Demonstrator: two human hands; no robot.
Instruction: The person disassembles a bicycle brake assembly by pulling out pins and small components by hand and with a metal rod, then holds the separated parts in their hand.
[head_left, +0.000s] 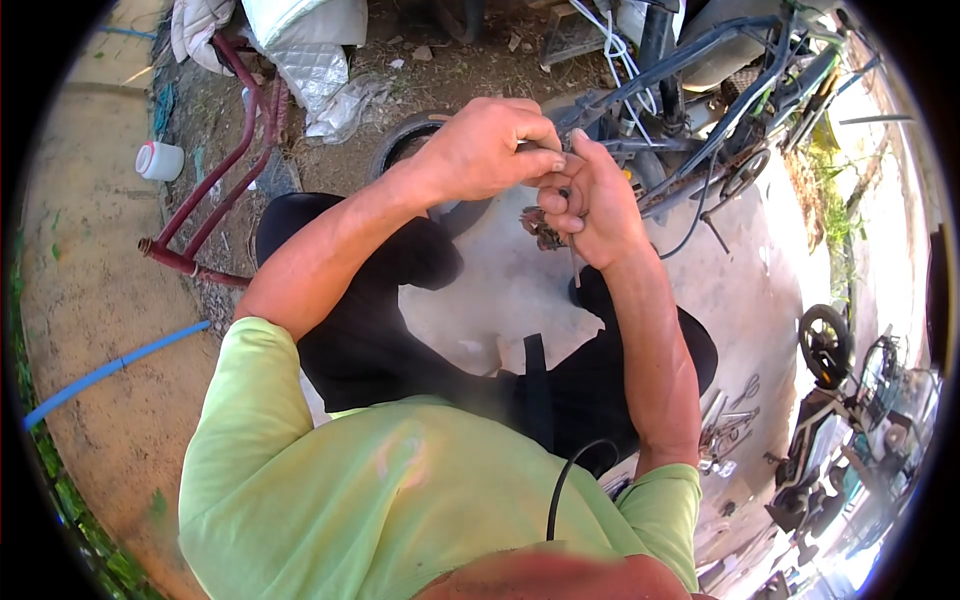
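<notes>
My left hand (484,150) is closed in a pinch, with its thumb and fingertips meeting my right hand's fingers. What it pinches is small and mostly hidden. My right hand (612,208), palm toward me, has its fingers curled round a thin metal rod (576,268). The rod's lower end sticks out below the fingers; its exact kind cannot be made out. Just beneath the hands, a rusty brown metal part (541,229) lies on the concrete floor. A black tire (392,142) is partly hidden behind my left wrist.
A dark vehicle frame (745,100) with cables stands at the upper right. On the left are a maroon metal frame (225,165), a white container (159,161) and a blue pipe (115,365). Hand tools (728,430) and a small wheel (826,345) lie at the right.
</notes>
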